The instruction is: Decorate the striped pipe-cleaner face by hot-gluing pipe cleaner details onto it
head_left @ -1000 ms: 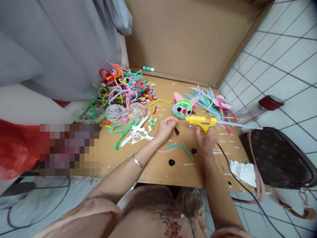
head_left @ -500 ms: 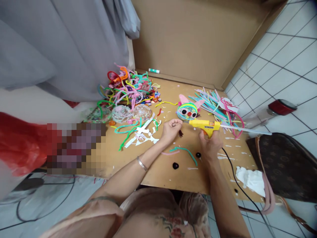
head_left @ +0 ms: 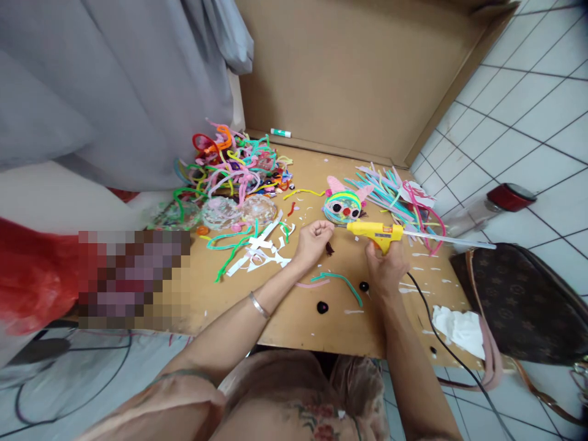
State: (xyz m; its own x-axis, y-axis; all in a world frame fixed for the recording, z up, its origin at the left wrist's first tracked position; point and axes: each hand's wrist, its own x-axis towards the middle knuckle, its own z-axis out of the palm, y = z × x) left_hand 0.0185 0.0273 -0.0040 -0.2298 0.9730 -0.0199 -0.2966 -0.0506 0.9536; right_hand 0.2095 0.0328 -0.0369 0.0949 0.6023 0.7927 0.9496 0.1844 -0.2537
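My right hand (head_left: 387,263) grips a yellow glue gun (head_left: 374,233), its nozzle pointing left and a long clear glue stick (head_left: 450,239) sticking out of its back. Close to the nozzle tip, my left hand (head_left: 316,240) is closed in a pinch; whatever lies between its fingertips is too small to make out. Just beyond the gun sits a decorated animal face (head_left: 343,205) with pink ears, round black eyes and a red nose. A small dark tuft (head_left: 329,248) lies beside my left hand. Nearer me are two round black pieces (head_left: 322,307) and a teal pipe cleaner (head_left: 344,282).
Tangled pipe cleaners (head_left: 239,165) and clear plastic domes (head_left: 223,213) crowd the back left. White paper scraps (head_left: 261,248) lie left of my hands. More pipe cleaners (head_left: 386,190), a red-lidded bottle (head_left: 509,201), a tissue (head_left: 459,331) and a brown bag (head_left: 523,306) are on the right. The gun's black cord (head_left: 441,334) trails off the table.
The whole view has shifted slightly, so everything appears a little further left. Both hands keep nearly the same pose, with the gun's nozzle still by my left fingertips.
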